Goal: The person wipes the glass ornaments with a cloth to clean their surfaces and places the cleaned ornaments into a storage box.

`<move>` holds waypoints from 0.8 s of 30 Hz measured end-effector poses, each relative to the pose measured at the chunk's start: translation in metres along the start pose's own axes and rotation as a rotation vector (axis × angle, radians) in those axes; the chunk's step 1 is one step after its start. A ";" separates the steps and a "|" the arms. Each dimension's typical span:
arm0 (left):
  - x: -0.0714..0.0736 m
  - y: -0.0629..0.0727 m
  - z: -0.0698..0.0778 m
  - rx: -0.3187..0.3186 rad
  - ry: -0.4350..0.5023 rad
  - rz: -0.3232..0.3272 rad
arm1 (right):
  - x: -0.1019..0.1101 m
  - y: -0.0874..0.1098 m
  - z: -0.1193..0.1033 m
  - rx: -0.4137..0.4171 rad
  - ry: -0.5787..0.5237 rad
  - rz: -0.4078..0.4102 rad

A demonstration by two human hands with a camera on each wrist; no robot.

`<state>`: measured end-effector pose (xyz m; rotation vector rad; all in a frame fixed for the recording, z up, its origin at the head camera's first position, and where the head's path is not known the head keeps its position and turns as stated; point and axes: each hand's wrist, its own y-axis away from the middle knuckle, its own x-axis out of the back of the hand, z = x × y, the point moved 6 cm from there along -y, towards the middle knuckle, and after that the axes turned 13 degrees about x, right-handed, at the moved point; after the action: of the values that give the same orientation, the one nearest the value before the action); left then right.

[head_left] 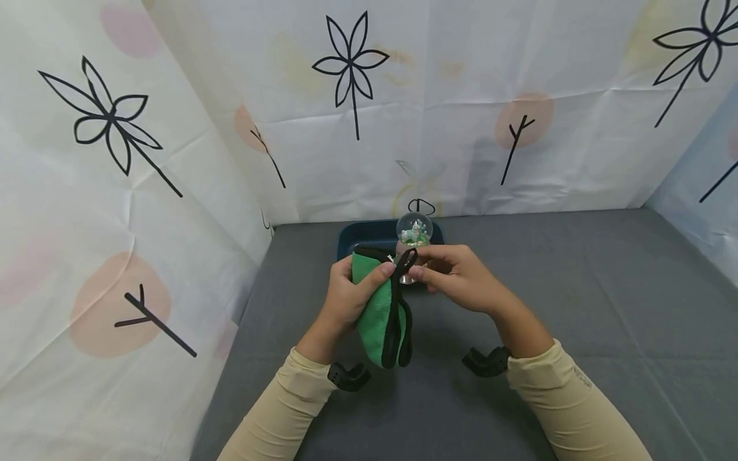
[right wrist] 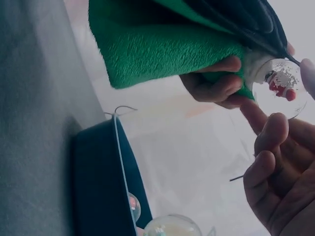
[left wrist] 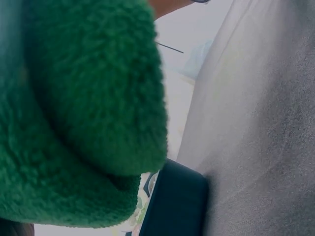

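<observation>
A green plush cloth (head_left: 371,326) with black edging is gripped, folded, in my left hand (head_left: 340,298), thumb on top. Its lower end hangs free above the table. Opposite, my right hand (head_left: 464,278) has its thumb and fingers around a small clear globe (right wrist: 279,88) with a red figure inside, seen in the right wrist view. The cloth lies against that globe, and its black edging loops by my right thumb. From the head view the cloth and fingers mostly hide the small globe. Green pile fills much of the left wrist view.
A dark blue tray (head_left: 352,237) stands at the back of the grey table (head_left: 576,307), against the patterned sheet. Beyond my hands, a snow globe (head_left: 414,229) with pale green figures is at the tray. Another clear ball (right wrist: 134,206) shows inside the tray.
</observation>
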<state>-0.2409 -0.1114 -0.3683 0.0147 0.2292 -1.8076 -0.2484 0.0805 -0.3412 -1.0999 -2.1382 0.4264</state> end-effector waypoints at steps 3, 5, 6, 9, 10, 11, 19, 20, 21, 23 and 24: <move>0.000 0.000 0.000 -0.002 -0.005 0.011 | 0.000 -0.001 0.000 0.012 -0.034 0.011; 0.000 0.000 0.000 -0.007 -0.001 0.020 | 0.001 -0.002 -0.001 0.064 -0.036 0.024; 0.001 0.000 0.000 -0.010 0.007 0.025 | 0.001 -0.002 -0.002 0.093 -0.031 0.031; 0.001 0.001 0.001 -0.015 0.040 0.036 | 0.003 -0.001 -0.005 0.180 0.004 0.055; 0.002 0.001 0.001 -0.014 0.051 0.039 | 0.004 -0.001 -0.005 0.203 0.016 0.063; 0.002 0.001 0.001 -0.012 0.063 0.041 | 0.004 -0.001 -0.006 0.223 0.023 0.069; 0.000 0.000 0.000 -0.001 0.048 0.005 | 0.005 0.000 -0.010 0.339 0.069 0.116; 0.000 0.000 0.000 -0.004 0.039 -0.003 | 0.006 0.000 -0.011 0.339 0.085 0.115; 0.000 0.000 0.000 -0.008 0.029 -0.012 | 0.006 -0.001 -0.012 0.332 0.099 0.110; 0.000 0.001 0.001 -0.011 0.014 -0.028 | 0.006 -0.001 -0.013 0.310 0.122 0.095; -0.001 0.001 0.001 -0.011 0.009 -0.035 | 0.006 -0.002 -0.013 0.296 0.130 0.089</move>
<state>-0.2397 -0.1109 -0.3671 0.0108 0.2475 -1.8414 -0.2426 0.0838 -0.3288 -1.0247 -1.8475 0.6709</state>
